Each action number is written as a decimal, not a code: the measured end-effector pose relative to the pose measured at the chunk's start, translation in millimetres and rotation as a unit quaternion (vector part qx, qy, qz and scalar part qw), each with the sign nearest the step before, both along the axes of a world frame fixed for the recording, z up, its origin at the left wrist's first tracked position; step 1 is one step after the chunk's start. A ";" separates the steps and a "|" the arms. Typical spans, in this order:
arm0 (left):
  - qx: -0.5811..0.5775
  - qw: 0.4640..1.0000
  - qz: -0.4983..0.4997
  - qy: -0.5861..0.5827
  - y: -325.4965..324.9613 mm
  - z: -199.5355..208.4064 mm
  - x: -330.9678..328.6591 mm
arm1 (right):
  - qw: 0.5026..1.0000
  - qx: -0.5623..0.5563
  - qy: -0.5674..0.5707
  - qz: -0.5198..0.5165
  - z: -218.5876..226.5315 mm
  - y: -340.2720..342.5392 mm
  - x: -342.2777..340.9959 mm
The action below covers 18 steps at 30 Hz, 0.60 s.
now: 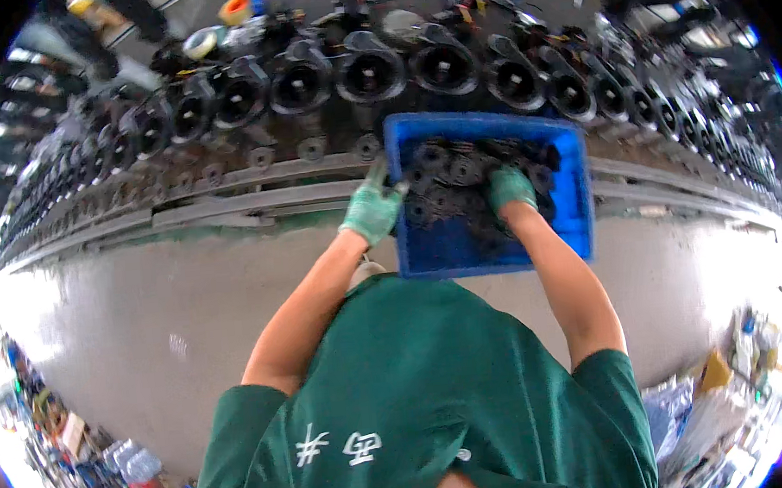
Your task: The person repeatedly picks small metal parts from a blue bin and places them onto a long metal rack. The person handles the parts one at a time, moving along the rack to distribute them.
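A blue plastic bin (497, 263) stands in front of me, with many black round plastic parts with center holes (465, 171) heaped in it. My right hand (511, 189), in a green glove, reaches down among these parts; its fingertips are hidden, so its grip does not show. Just outside the bin's left wall is my left hand (373, 210), also in a green glove. Its fingers and thumb are apart, with the thumb close to the wall, and nothing shows in it. Whether it touches the bin is unclear.
Beyond the bin runs a long row of black funnel-like housings (369, 75). Small round discs (311, 150) sit below them, above grey metal rails (257, 203). An orange tape roll (236, 10) lies at the back. Grey floor (166, 329) stretches behind, with mixed boxes and bags (136, 460) at lower left.
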<state>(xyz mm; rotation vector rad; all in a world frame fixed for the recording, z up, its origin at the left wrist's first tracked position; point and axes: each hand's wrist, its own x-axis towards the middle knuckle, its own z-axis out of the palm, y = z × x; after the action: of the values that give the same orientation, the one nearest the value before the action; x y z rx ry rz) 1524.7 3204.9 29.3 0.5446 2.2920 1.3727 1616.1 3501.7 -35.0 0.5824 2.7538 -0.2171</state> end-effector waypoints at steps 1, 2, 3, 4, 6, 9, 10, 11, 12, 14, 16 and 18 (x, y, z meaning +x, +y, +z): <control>0.017 1.000 0.005 0.019 -3.7 -11.7 -1.5 | 0.996 -0.010 0.091 0.011 16.8 -12.9 3.4; 0.036 0.999 -0.006 0.005 2.5 -11.1 -1.2 | 0.998 -0.019 0.059 0.004 8.7 -0.2 11.1; 0.052 0.998 -0.012 -0.020 3.4 -10.9 -2.2 | 0.997 -0.026 0.070 -0.008 14.5 1.0 15.1; 0.069 0.997 -0.014 -0.039 1.9 -8.8 -2.2 | 0.998 -0.048 -0.005 -0.039 28.8 -1.5 7.3; 0.106 0.992 -0.025 -0.063 -0.9 4.5 -5.2 | 0.998 -0.041 0.028 -0.035 53.4 -11.1 10.8; 0.083 0.990 -0.010 -0.116 -14.0 9.2 -8.6 | 0.994 -0.057 0.080 -0.038 91.2 -26.3 12.7; 0.069 0.986 0.004 -0.154 -19.2 -0.4 -11.7 | 0.992 -0.062 0.101 -0.041 101.6 -30.8 16.5; 0.055 0.980 0.018 -0.192 -23.6 -9.1 -15.3 | 0.989 -0.069 0.124 -0.051 101.3 -30.4 22.0; 0.022 0.997 0.024 -0.077 -37.5 -17.0 -30.7 | 0.985 -0.076 0.146 -0.061 100.8 -27.8 27.7; -0.085 0.981 0.074 0.160 -62.7 -24.3 -62.0 | 0.973 -0.098 0.192 -0.087 102.4 -26.1 38.9; -0.163 0.955 0.189 0.158 -112.9 -56.2 -113.0 | 0.955 -0.140 0.239 -0.106 104.8 -32.3 46.2; -0.384 0.889 0.198 0.152 -140.9 -55.0 -149.8 | 0.935 -0.199 0.261 -0.137 106.3 -36.1 58.1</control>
<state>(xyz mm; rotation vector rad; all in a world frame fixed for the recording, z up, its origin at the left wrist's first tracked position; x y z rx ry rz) 1374.9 3064.0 -25.8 0.0200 3.0418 0.4081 1674.2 3465.6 71.3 0.8932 2.9621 -1.1108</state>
